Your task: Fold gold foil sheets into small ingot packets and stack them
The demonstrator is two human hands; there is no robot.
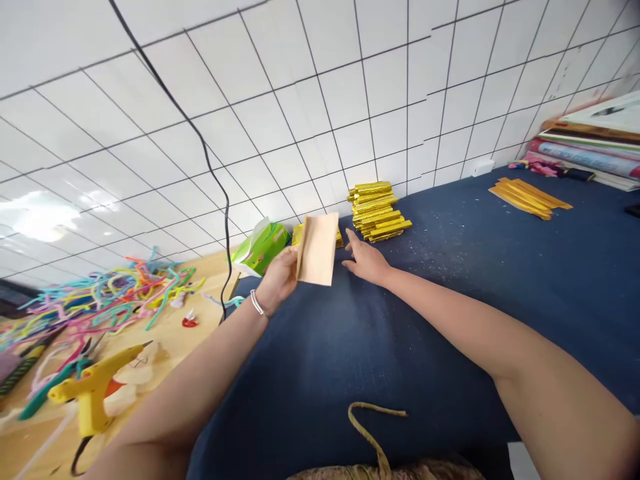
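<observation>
A sheet of tan paper [320, 250] with a fold along its left side is held up by my left hand [281, 275], whose fingers are closed on its left edge. My right hand [367, 259] is a short way right of the paper, fingers apart and holding nothing. Just beyond its fingertips lies a stack of folded gold foil strips [377, 210]. More gold foil pieces [299, 233] show partly behind the paper, which hides most of them. A green tissue pack [265, 247] lies left of the paper, close behind my left hand.
A dark blue cloth [450, 300] covers the table. At left, a wooden surface [170, 353] bears tangled pipe cleaners [115, 293], a yellow glue gun [93, 387] and pliers [55, 383]. Orange-gold strips [530, 198] and stacked books [595, 143] lie right. A black cable [205, 150] hangs down.
</observation>
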